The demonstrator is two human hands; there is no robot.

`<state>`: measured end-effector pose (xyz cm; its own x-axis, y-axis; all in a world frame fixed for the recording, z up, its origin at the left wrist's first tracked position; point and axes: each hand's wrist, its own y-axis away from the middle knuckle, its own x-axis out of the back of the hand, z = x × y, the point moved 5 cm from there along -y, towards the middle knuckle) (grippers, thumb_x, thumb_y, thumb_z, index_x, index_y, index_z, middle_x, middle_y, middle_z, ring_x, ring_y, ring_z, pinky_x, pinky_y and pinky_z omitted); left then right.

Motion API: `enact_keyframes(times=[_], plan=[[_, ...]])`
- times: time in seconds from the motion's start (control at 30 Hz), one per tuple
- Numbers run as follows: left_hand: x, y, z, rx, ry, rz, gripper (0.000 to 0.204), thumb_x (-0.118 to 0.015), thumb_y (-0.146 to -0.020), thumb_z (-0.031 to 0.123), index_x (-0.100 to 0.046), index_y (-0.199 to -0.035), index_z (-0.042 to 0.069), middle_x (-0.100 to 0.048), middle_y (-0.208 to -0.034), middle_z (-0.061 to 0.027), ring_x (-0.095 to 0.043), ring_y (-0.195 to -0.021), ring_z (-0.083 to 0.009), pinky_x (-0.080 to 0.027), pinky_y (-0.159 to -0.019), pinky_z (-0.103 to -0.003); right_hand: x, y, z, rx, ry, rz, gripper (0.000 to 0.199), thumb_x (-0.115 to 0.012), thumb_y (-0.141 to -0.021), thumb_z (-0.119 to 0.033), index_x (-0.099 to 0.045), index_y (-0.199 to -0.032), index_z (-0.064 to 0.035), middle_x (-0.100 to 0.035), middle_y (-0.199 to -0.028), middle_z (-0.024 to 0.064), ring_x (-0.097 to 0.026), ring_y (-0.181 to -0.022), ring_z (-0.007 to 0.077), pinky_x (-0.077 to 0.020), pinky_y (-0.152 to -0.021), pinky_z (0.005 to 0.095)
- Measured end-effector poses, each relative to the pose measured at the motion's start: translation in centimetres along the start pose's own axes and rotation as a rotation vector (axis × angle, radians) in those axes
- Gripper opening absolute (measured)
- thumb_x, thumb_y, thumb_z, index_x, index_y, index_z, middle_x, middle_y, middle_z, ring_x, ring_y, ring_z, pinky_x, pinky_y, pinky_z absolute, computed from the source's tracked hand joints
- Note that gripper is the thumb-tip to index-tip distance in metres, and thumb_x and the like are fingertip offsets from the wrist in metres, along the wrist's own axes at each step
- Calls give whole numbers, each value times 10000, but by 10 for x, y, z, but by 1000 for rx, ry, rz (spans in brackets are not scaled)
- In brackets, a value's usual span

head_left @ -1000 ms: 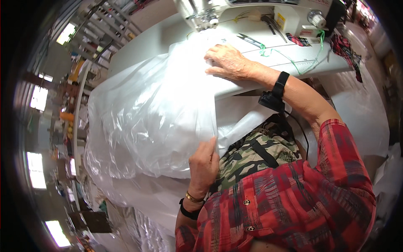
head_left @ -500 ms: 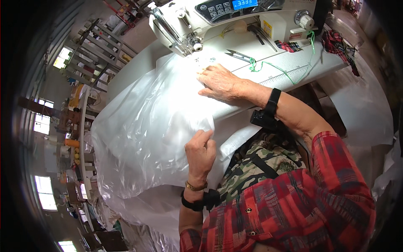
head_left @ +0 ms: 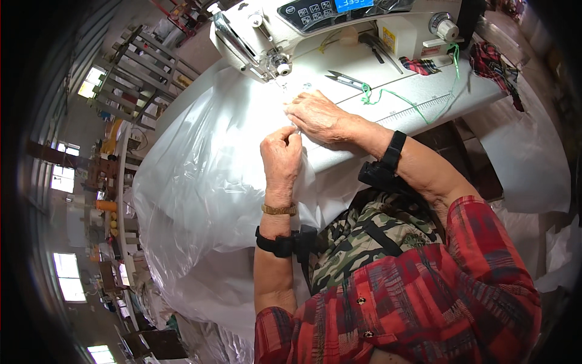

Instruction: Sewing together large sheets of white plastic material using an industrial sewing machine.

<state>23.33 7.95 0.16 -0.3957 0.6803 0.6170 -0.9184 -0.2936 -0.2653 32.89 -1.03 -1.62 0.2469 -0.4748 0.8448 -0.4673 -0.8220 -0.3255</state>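
— Hands first: what does the left hand [head_left: 280,156] do?

— It pinches an edge of the clear plastic sheet [head_left: 206,182] between closed fingers, just beside the right hand [head_left: 315,114].

— And the right?

— It lies flat, fingers spread, pressing the sheet onto the white table [head_left: 424,85] (no pinch there).

— Beyond them?

— Snips [head_left: 344,79] with green thread, then the sewing machine [head_left: 315,24], its needle end just past the fingertips.

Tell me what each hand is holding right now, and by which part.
The left hand pinches the clear plastic sheet at its edge near the sewing machine. The right hand lies flat on the same sheet, pressing rather than gripping.
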Motion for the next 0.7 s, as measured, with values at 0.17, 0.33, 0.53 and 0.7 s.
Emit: enact_keyframes(times=[0.17,0.33,0.53,0.7], plan=[[13,22,6,9,66,14,309,-566,-910,113,-658,-1128,-85,-685,-823,-128,-599,-672,-133,-475,-597,-272,8,-1,-2,-33,-149,55,334,-469,-966,-174,-584,-1212,19,-632,-1092,194,-579,-1052,361,-441,-940,440],[48,100,31,47,226,156,275,-570,-942,71,-621,-1177,-62,-673,-1084,-172,-658,-837,-201,-525,-723,-311,29,89,-38,-104,-628,340,310,-542,-958,-137,-616,-1216,20,-662,-1105,194,-635,-1002,226,-476,-902,306],[51,151,63,-177,46,91,277,-523,-956,-14,-616,-1216,-29,-667,-1127,-114,-645,-906,-139,-507,-753,-260,-37,148,-61,-390,-941,185,351,-579,-917,-163,-616,-1200,41,-680,-1091,163,-631,-1057,224,-488,-924,340],[44,146,69,-336,-369,234,302,-622,-883,4,-625,-1185,-5,-631,-1140,-171,-596,-1036,-314,-480,-874,-375,-89,115,-56,-357,-1134,17,486,-605,-821,-186,-578,-1237,65,-649,-1155,194,-580,-1109,252,-444,-970,350]])
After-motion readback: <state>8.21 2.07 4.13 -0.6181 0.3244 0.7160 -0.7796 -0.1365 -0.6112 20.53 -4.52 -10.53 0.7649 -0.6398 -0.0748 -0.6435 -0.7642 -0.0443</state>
